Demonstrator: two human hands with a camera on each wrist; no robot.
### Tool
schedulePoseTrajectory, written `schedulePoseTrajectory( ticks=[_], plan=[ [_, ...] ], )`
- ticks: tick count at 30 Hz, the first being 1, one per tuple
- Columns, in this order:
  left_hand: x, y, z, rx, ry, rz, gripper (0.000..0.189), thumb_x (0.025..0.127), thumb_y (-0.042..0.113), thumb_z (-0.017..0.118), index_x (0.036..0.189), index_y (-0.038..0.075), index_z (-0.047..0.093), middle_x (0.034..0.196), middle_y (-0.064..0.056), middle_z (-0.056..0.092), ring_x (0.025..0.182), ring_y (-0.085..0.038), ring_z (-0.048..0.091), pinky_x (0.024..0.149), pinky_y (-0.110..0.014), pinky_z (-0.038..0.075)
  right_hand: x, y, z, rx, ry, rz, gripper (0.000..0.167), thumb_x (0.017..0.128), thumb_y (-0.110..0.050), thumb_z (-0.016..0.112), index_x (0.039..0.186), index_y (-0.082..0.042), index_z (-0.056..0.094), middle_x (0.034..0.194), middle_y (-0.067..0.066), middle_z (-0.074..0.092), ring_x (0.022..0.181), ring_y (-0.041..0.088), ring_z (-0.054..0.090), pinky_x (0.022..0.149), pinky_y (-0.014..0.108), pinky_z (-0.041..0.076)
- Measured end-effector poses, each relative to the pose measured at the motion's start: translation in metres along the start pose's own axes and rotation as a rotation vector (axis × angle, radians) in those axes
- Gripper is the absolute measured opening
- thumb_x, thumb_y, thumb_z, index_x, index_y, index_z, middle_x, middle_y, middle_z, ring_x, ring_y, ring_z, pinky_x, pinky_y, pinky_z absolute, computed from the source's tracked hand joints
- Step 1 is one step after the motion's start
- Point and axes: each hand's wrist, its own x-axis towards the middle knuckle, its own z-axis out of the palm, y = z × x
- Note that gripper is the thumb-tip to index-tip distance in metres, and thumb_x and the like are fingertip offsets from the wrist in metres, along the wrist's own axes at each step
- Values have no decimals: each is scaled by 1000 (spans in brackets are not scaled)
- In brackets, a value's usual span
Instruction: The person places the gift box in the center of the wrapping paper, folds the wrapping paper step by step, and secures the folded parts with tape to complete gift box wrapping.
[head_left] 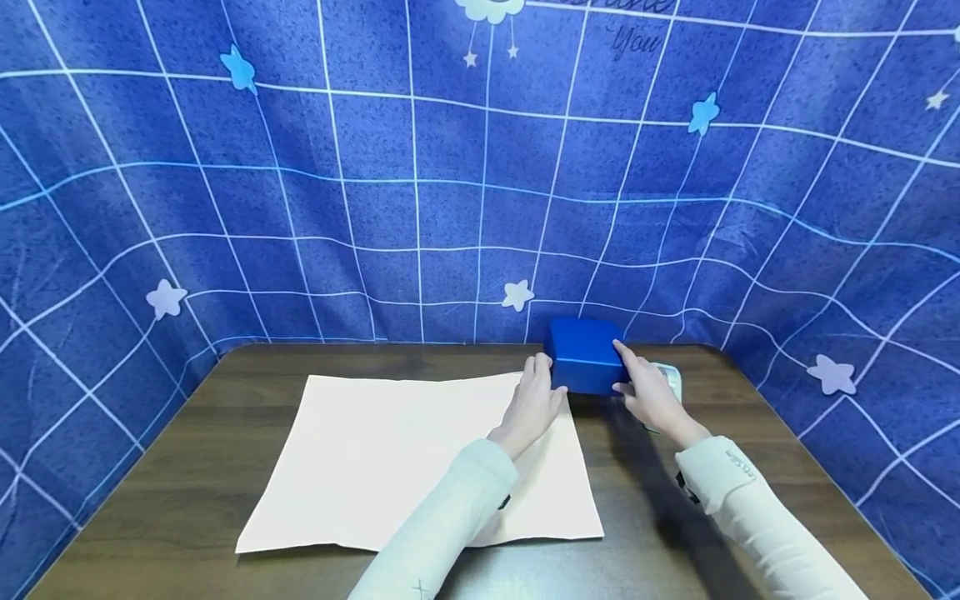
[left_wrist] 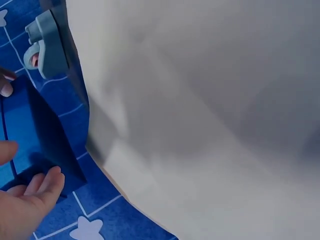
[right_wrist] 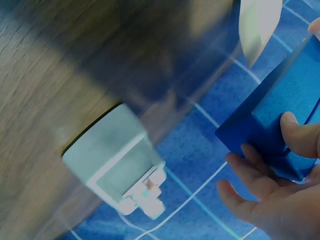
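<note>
A closed blue box [head_left: 587, 354] is held between both hands at the far side of the table, right of centre, and it looks raised off the tabletop. My left hand [head_left: 531, 408] grips its left side, with the fingers curled under an edge in the left wrist view. The right hand [head_left: 652, 396] holds the opposite side; in the right wrist view the thumb presses one face of the box [right_wrist: 280, 110] and the fingers go underneath. A thin dark seam runs along the box in both wrist views.
A large cream paper sheet [head_left: 390, 458] lies on the brown wooden table [head_left: 180, 483], under the left forearm. Behind the right hand stands a pale green device [right_wrist: 120, 155], perhaps a tape dispenser. A blue curtain [head_left: 450, 208] with white lines and stars hangs behind the table.
</note>
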Motion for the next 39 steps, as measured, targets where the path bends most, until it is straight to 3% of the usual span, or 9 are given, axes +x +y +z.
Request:
schedulePoseTrajectory(
  ticks=[7, 14, 25, 28, 32, 35, 39],
  plan=[
    [-4, -7, -7, 33, 44, -11, 31, 92, 22, 55, 116, 11, 39, 106, -6, 47, 82, -18, 57, 73, -27, 50, -1, -13, 5, -7, 13, -14, 65, 81, 3, 61, 138, 3, 31, 114, 32, 54, 102, 42, 56, 85, 53, 45],
    [-11, -13, -19, 9, -2, -36, 27, 93, 22, 52, 114, 13, 38, 111, -5, 51, 96, -16, 58, 85, -29, 50, -3, -27, 7, 8, -8, -16, 66, 82, 2, 61, 140, 0, 29, 113, 30, 54, 99, 40, 57, 84, 53, 46],
    [-31, -34, -51, -49, 19, -18, 28, 90, 14, 57, 110, 8, 38, 107, -12, 54, 92, -21, 59, 78, -31, 50, -6, -59, 15, 46, 0, -94, 66, 84, -3, 62, 141, -1, 29, 112, 25, 56, 98, 35, 59, 82, 48, 48],
    [-36, -40, -62, -90, 30, -24, 38, 88, 8, 59, 117, 9, 35, 115, -14, 54, 99, -25, 61, 80, -33, 52, -6, -70, 17, 54, 19, -134, 66, 84, -3, 63, 141, 0, 29, 110, 24, 56, 97, 33, 60, 80, 46, 50],
    [-42, -49, -77, -119, 43, -12, 66, 84, 2, 61, 137, 13, 23, 128, -17, 50, 104, -26, 62, 81, -34, 52, -5, -85, 21, 49, 29, -170, 66, 83, -3, 63, 140, 0, 31, 108, 22, 57, 93, 29, 61, 74, 41, 51],
    [-50, -55, -89, -79, 52, 1, 80, 83, 2, 63, 145, 17, 15, 129, -16, 49, 101, -25, 63, 82, -35, 52, -5, -96, 25, 45, 26, -194, 65, 83, -2, 63, 140, 0, 31, 109, 22, 56, 93, 29, 61, 74, 40, 51],
    [-65, -62, -104, -6, 36, -7, 83, 82, 4, 65, 147, 18, 15, 122, -11, 49, 95, -22, 60, 80, -34, 51, -7, -110, 31, 67, 11, -233, 65, 83, -1, 62, 140, -1, 31, 110, 23, 56, 95, 31, 61, 76, 40, 51]
  ],
)
